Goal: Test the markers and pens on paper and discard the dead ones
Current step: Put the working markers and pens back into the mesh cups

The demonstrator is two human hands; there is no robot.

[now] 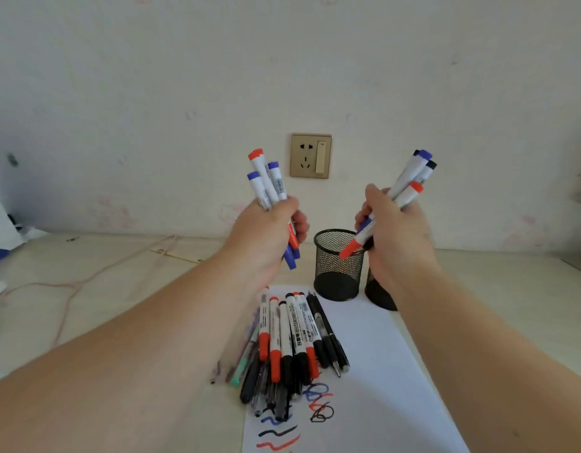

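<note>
Mesh cups: two black wire-mesh pen cups stand on the pale desk [119,263] at the far edge of the white paper sheet [374,354]. The nearer cup [338,266] is in full view; I cannot make out anything inside it. The second cup [379,294] is mostly hidden behind the right forearm.
Left hand: the left hand [269,230] is raised above the sheet's far edge, fingers curled tight round a bundle of white markers with red and blue caps [266,181], caps pointing down.
Right hand: the right hand [393,230] is raised just beside the nearer cup, gripping a bundle of white markers with blue, black and red ends [410,181]; one red cap hangs over that cup's rim.
Loose pile: a heap of white markers and dark pens [289,341] lies on the sheet's left side.
Test marks: blue, black and red scribbles [318,403] sit on the sheet just below the heap.
Wall: a gold wall socket [311,155] is beyond the sheet, between the two hands.
</note>
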